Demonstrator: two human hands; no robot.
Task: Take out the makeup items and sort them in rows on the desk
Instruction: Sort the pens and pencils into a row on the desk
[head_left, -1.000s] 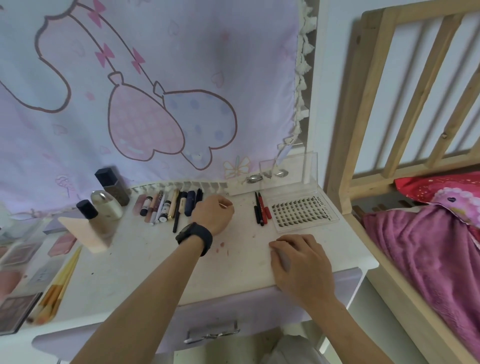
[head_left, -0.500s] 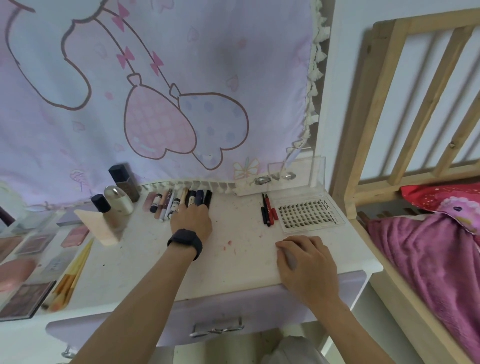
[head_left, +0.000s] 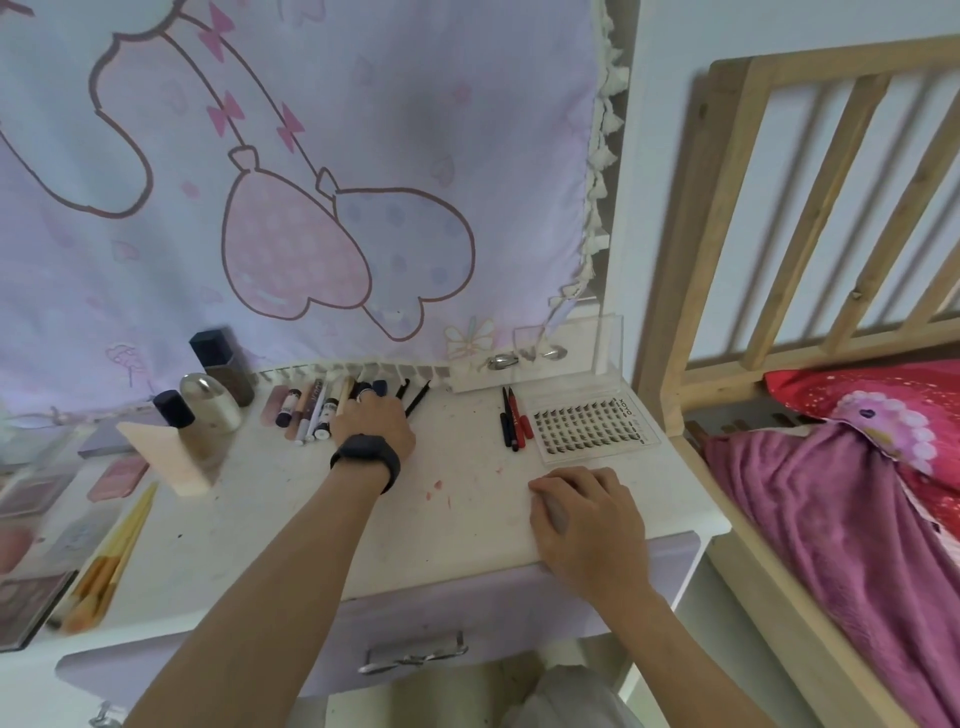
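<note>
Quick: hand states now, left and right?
Left hand: fingers down among the tubes; grip cannot be told.
Right hand: palm down on the desk, fingers curled; grip cannot be told.

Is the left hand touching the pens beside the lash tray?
Apart. The head view shows bare desk between the left hand and the pens; the hand is at the row of tubes.

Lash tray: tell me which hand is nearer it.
Right. The right hand lies just in front of the lash tray; the left hand is well to its left, among the tubes.
</note>
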